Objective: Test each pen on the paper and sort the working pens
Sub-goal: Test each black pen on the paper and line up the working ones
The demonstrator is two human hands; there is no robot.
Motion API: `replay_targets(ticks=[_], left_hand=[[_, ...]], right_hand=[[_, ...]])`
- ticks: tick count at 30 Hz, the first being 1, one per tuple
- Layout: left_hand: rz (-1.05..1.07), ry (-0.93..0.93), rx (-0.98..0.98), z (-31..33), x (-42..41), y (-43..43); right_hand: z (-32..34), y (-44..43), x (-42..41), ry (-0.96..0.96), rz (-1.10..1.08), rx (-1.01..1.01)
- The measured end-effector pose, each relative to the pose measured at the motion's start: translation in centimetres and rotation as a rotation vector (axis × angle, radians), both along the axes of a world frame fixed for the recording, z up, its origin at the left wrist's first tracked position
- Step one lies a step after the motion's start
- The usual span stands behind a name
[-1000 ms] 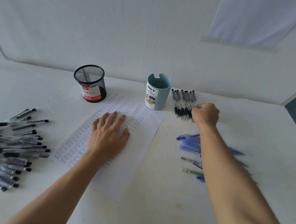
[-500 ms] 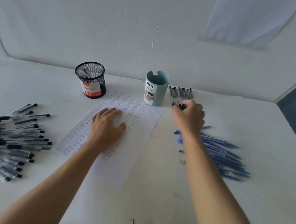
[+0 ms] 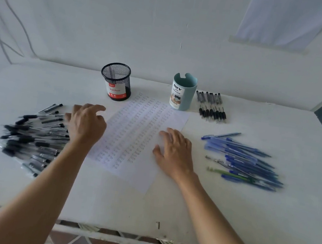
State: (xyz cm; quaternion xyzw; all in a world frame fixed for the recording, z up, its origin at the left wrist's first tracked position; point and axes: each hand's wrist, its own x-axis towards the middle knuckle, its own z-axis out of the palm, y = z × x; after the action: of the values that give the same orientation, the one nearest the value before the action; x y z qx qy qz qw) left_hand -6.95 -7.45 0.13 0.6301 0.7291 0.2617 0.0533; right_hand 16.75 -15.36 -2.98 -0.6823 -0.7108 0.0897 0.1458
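A white paper (image 3: 137, 137) covered with rows of small test marks lies in the middle of the table. My right hand (image 3: 173, 152) rests flat on its right edge and holds nothing. My left hand (image 3: 86, 122) hovers just left of the paper, fingers loosely curled, beside a big heap of black pens (image 3: 32, 138); it holds nothing. A heap of blue pens (image 3: 247, 164) lies to the right. A neat row of black pens (image 3: 212, 106) lies at the back right.
A black mesh pen cup (image 3: 116, 81) and a pale blue desk organiser cup (image 3: 183, 91) stand behind the paper near the wall. The white table's front edge (image 3: 139, 233) is close to me, with patterned floor below it.
My right hand drew back from the row of black pens at the back and came down on the paper's right edge. My left hand left the paper and moved left toward the black pen heap.
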Motion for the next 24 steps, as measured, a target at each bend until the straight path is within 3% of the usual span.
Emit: replay_targets(ticks=[4, 9, 16, 21, 24], left_hand=[[0.189, 0.258, -0.252, -0.1, -2.5, -0.2], [0.197, 0.293, -0.312, -0.3, -3.6, -0.2], [0.146, 0.198, -0.062, -1.3, -4.1, -0.3], [-0.094, 0.059, 0.453, -1.4, -2.8, -0.7], [-0.288, -0.282, 0.596, 0.0, -0.6, -1.8]], right_hand=[[0.1, -0.2, -0.4, -0.004, -0.029, 0.015], [0.2, -0.2, -0.2, 0.065, -0.030, 0.005], [0.4, -0.3, 0.7, 0.128, 0.027, -0.103], [0.6, -0.6, 0.7, 0.034, 0.080, -0.155], [0.4, -0.7, 0.5, -0.045, 0.106, -0.179]])
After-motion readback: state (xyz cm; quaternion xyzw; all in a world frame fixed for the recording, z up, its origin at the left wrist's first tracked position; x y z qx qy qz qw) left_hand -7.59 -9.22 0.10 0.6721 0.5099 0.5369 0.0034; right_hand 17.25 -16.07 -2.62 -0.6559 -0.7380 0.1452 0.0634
